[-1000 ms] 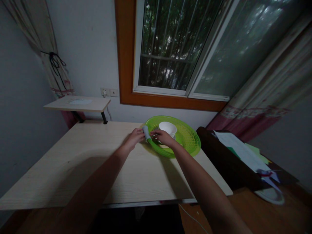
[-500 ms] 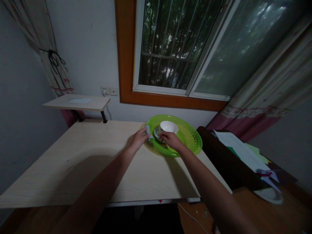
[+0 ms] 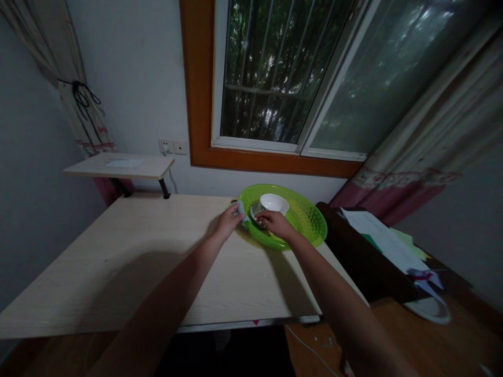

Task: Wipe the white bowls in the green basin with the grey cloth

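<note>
Gray cloth [image 3: 241, 207] pinched in left hand [image 3: 227, 222], arm extended; right hand [image 3: 276, 224] palm-down over green basket [image 3: 312, 219], grip unclear.

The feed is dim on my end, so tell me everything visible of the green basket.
The green basket is rounded and plastic-looking, with a patterned inner side. It sits open side up on the table, near the wall, with a white bowl inside. The left hand holds a grey cloth-like piece at its left rim; the right hand reaches over its near rim, contact unclear.
</note>
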Demonstrator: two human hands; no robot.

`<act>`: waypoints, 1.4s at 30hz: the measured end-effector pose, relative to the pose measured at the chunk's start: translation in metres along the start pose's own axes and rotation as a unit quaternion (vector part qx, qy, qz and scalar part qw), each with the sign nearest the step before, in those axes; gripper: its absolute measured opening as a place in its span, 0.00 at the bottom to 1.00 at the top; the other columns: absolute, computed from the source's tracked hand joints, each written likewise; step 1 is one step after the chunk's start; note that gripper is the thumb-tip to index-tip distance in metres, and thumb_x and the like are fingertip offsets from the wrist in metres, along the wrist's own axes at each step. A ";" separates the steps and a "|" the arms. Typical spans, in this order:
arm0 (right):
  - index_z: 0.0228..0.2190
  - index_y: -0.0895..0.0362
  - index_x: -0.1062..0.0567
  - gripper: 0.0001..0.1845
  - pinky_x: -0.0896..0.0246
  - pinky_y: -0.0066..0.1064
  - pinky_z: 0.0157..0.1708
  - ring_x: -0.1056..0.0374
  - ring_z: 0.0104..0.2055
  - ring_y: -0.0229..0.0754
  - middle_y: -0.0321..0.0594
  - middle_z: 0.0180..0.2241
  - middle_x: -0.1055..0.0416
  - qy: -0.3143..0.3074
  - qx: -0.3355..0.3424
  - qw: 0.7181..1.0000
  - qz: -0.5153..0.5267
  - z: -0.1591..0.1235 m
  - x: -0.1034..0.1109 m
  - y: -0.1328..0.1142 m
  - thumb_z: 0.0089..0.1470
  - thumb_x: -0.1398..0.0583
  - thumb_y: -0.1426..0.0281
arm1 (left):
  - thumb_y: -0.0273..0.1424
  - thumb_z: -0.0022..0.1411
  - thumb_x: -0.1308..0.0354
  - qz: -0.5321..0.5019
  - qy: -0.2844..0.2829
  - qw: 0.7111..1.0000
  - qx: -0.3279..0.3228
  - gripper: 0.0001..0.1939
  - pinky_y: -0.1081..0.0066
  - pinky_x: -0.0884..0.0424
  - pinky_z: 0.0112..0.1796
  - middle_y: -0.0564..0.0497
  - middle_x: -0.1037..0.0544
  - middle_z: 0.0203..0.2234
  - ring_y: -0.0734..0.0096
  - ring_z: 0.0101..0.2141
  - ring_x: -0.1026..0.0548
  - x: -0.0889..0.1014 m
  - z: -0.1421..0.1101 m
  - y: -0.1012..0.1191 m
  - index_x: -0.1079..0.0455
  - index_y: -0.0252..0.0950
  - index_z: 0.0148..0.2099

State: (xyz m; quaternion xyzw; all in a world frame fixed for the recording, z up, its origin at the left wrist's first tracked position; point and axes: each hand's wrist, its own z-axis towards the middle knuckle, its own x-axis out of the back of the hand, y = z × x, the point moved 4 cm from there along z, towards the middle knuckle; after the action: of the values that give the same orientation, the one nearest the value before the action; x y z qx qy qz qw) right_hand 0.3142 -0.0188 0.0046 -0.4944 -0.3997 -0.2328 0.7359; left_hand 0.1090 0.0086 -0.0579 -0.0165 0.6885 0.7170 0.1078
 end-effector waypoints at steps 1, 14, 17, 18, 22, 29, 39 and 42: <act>0.47 0.58 0.15 0.18 0.28 0.34 0.48 0.19 0.43 0.45 0.45 0.43 0.15 -0.002 0.004 1.000 -0.001 0.000 0.001 -0.002 0.61 0.43 0.76 | 0.35 0.56 0.26 0.004 0.005 1.000 0.001 0.37 0.51 0.27 0.59 0.35 0.27 0.66 0.48 0.60 0.24 0.001 -0.001 0.000 0.28 0.36 0.66; 0.53 0.51 0.18 0.18 0.31 0.43 0.59 0.23 0.54 0.50 0.46 0.51 0.18 0.049 0.207 0.977 -0.027 -0.075 -0.008 -0.091 0.69 0.44 0.64 | 0.46 0.64 0.33 0.326 -0.013 0.935 -0.138 0.33 0.52 0.42 0.70 0.41 0.29 0.68 0.50 0.69 0.33 0.120 -0.083 0.002 0.28 0.43 0.68; 0.61 0.48 0.23 0.22 0.31 0.44 0.61 0.25 0.58 0.49 0.45 0.57 0.20 -0.024 0.239 0.970 -0.020 -0.095 -0.043 -0.099 0.69 0.44 0.64 | 0.48 0.62 0.31 0.453 -0.104 0.869 -0.168 0.41 0.45 0.48 0.72 0.38 0.33 0.71 0.43 0.74 0.44 0.148 -0.115 -0.002 0.32 0.40 0.72; 0.64 0.47 0.26 0.24 0.32 0.46 0.63 0.26 0.61 0.50 0.44 0.59 0.22 -0.044 0.236 0.970 -0.019 -0.099 -0.056 -0.098 0.69 0.43 0.63 | 0.49 0.62 0.32 0.490 -0.132 0.844 -0.173 0.42 0.43 0.49 0.72 0.38 0.35 0.72 0.42 0.75 0.47 0.155 -0.125 -0.004 0.34 0.40 0.74; 0.72 0.49 0.38 0.37 0.40 0.52 0.70 0.38 0.72 0.55 0.49 0.71 0.35 -0.059 0.205 0.977 -0.031 -0.100 -0.096 -0.089 0.67 0.39 0.55 | 0.53 0.65 0.35 0.588 -0.200 0.766 -0.165 0.47 0.37 0.54 0.71 0.37 0.42 0.75 0.41 0.76 0.51 0.170 -0.150 -0.009 0.44 0.43 0.78; 0.75 0.53 0.46 0.46 0.56 0.59 0.75 0.53 0.78 0.59 0.53 0.76 0.50 -0.104 0.208 0.969 -0.080 -0.077 -0.134 -0.084 0.66 0.38 0.49 | 0.58 0.62 0.35 0.591 -0.244 0.744 -0.193 0.53 0.37 0.58 0.71 0.35 0.46 0.76 0.40 0.76 0.54 0.157 -0.150 -0.005 0.48 0.43 0.80; 0.76 0.56 0.49 0.54 0.62 0.60 0.76 0.58 0.80 0.60 0.57 0.77 0.53 -0.141 0.184 0.968 -0.096 -0.065 -0.156 -0.078 0.63 0.38 0.41 | 0.59 0.64 0.38 0.582 -0.244 0.751 -0.194 0.51 0.39 0.62 0.72 0.35 0.45 0.76 0.41 0.76 0.53 0.138 -0.137 -0.021 0.46 0.40 0.79; 0.76 0.56 0.49 0.54 0.62 0.60 0.76 0.57 0.80 0.59 0.58 0.76 0.53 -0.140 0.185 0.968 -0.095 -0.064 -0.159 -0.075 0.63 0.39 0.41 | 0.58 0.65 0.39 0.583 -0.237 0.754 -0.188 0.48 0.39 0.62 0.72 0.35 0.44 0.75 0.41 0.76 0.51 0.138 -0.139 -0.024 0.43 0.40 0.78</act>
State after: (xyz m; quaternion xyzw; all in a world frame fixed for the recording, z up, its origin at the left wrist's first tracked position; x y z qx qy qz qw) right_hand 0.1912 -0.1159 -0.0972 -0.3374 -0.5798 -0.1522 0.7258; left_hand -0.0385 -0.1107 -0.1122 0.5390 0.3685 0.7366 -0.1764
